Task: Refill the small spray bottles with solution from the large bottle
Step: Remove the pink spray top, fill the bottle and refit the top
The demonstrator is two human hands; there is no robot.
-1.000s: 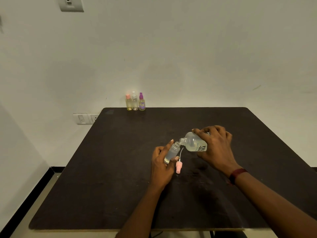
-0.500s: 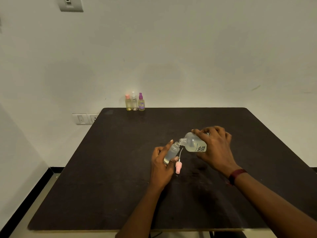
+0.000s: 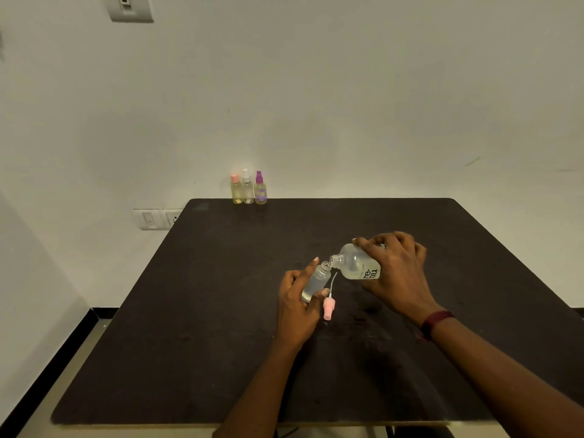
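Observation:
My left hand (image 3: 298, 306) grips a small clear spray bottle (image 3: 316, 282), uncapped and tilted to the right over the table. My right hand (image 3: 396, 273) holds the large clear bottle (image 3: 357, 262) tipped on its side, its open mouth touching the small bottle's neck. Pale liquid sits in both. The pink spray cap (image 3: 328, 308) with its white dip tube lies on the table just right of my left hand.
Three small spray bottles, with a pink cap (image 3: 235, 188), a white cap (image 3: 247, 187) and a purple cap (image 3: 260, 188), stand together at the far edge of the dark table (image 3: 196, 311) against the wall. A wall socket (image 3: 156, 219) sits left of the table.
Both hands hold nearly the same pose. The large bottle is tipped very slightly more toward the small bottle's neck.

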